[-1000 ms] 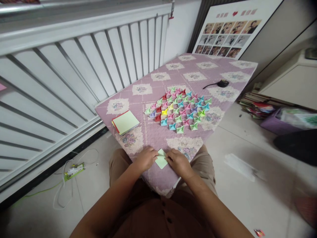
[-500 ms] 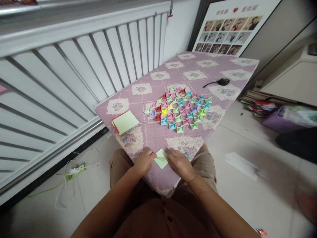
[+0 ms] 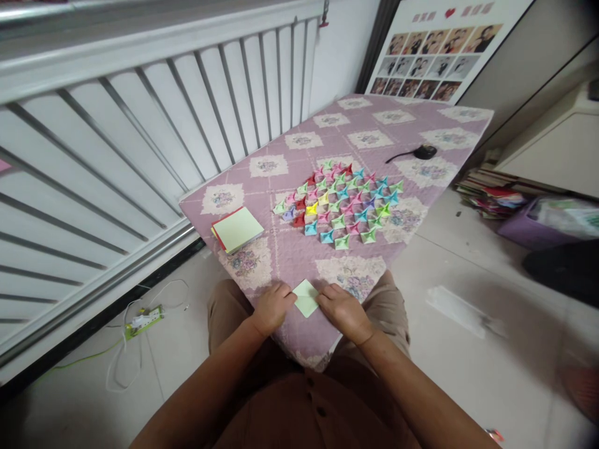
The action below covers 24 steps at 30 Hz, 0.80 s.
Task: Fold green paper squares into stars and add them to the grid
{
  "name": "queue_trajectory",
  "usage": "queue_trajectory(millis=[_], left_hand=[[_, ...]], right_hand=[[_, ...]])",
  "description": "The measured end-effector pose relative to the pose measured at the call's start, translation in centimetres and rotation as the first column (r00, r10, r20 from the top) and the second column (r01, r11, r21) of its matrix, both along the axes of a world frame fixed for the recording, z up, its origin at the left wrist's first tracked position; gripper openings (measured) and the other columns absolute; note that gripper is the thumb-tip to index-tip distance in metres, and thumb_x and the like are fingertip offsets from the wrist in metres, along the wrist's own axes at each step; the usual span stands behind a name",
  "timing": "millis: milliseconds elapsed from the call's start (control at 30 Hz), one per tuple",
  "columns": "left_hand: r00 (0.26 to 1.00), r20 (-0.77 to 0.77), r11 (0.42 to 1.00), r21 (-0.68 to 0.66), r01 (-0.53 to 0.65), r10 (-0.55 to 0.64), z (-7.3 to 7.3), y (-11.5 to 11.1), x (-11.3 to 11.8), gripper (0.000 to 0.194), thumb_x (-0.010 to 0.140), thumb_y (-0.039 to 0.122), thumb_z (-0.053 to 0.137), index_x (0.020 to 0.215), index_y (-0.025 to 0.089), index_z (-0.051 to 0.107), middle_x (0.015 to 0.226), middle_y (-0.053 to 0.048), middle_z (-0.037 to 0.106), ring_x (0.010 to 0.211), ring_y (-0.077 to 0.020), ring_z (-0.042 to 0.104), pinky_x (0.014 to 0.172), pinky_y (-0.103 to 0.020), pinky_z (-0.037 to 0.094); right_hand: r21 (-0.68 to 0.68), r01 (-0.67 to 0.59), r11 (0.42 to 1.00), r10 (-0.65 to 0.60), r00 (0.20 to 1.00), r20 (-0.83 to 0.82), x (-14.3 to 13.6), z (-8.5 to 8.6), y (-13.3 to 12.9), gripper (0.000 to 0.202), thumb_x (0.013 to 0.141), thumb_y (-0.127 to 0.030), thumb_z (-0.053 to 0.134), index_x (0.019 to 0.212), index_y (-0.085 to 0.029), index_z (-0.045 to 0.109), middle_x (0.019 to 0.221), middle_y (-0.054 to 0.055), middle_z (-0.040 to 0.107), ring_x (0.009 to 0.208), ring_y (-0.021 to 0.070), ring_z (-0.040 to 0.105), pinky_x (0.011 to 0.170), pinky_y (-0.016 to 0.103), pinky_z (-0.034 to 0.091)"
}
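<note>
A small pale green square of origami paper (image 3: 306,300) lies turned like a diamond near the table's close corner, with a crease across its middle. At its left corner, my left hand (image 3: 275,307) is closed with the fingertips on the paper. My right hand (image 3: 340,309) grips the opposite corner, fingers bent together. Beyond the hands stand several rows of small folded paper pieces (image 3: 341,212) in green, pink, blue, red and yellow. Left of them rests a stack of coloured paper sheets (image 3: 239,229), a pale green one on top.
A purple floral cloth (image 3: 290,262) covers the table. A black object with a thin tail (image 3: 425,152) lies at the far right. A white radiator (image 3: 154,118) runs along the left side, and a power strip (image 3: 145,319) with cables is on the floor.
The paper lies flatter, its middle crease less raised than before. Both hands have barely moved, and the view has shifted slightly.
</note>
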<state>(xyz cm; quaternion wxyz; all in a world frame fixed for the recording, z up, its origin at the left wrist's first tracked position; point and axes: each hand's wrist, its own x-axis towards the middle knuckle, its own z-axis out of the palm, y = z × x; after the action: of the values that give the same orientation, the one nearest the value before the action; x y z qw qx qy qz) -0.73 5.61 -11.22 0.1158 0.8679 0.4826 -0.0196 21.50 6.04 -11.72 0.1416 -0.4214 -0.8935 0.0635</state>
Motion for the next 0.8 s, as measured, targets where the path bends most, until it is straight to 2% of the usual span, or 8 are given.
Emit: queue_trajectory(millis=[400,500,633,800], left_hand=[[1.000,-0.009,1.000,0.009,0.022,-0.022,0.5,-0.2,-0.1,0.026,0.095,0.024,0.037,0.103,0.023,0.061,0.102,-0.006,0.057,0.095,-0.0216,0.048,0.083,-0.034,0.038],[0.999,0.003,0.999,-0.005,0.037,-0.037,0.8,-0.3,-0.1,0.028,0.095,0.025,0.036,0.113,0.025,0.057,0.103,-0.006,0.057,0.096,-0.0222,0.048,0.084,-0.034,0.037],[1.000,-0.001,0.998,-0.067,0.003,-0.003,1.2,-0.7,0.1,0.036,0.096,0.025,0.035,0.129,0.033,0.046,0.104,-0.005,0.055,0.096,-0.0218,0.048,0.083,-0.033,0.037],[1.000,0.009,0.995,-0.101,0.012,-0.011,1.7,-1.0,0.5,0.037,0.095,0.024,0.035,0.130,0.034,0.044,0.102,-0.007,0.052,0.094,-0.0239,0.047,0.079,-0.034,0.038]], right_hand=[[-0.028,-0.025,0.999,0.026,0.998,0.056,0.1,0.2,-0.4,0.020,0.092,-0.019,0.045,0.084,-0.023,0.063,0.082,0.004,0.060,0.083,0.0191,0.050,0.076,0.031,0.043],[-0.049,-0.022,0.999,0.024,0.999,0.034,0.1,0.3,-0.4,0.022,0.092,-0.019,0.044,0.084,-0.023,0.064,0.083,0.004,0.060,0.084,0.0190,0.051,0.077,0.032,0.044],[-0.076,-0.019,0.997,0.018,1.000,-0.010,0.1,0.3,-0.4,0.024,0.093,-0.021,0.042,0.084,-0.024,0.064,0.083,0.004,0.061,0.084,0.0188,0.052,0.079,0.032,0.045],[-0.068,-0.010,0.998,0.009,1.000,-0.020,0.4,-0.4,-0.7,0.024,0.093,-0.022,0.041,0.092,-0.024,0.066,0.086,0.005,0.062,0.087,0.0197,0.053,0.082,0.034,0.044]])
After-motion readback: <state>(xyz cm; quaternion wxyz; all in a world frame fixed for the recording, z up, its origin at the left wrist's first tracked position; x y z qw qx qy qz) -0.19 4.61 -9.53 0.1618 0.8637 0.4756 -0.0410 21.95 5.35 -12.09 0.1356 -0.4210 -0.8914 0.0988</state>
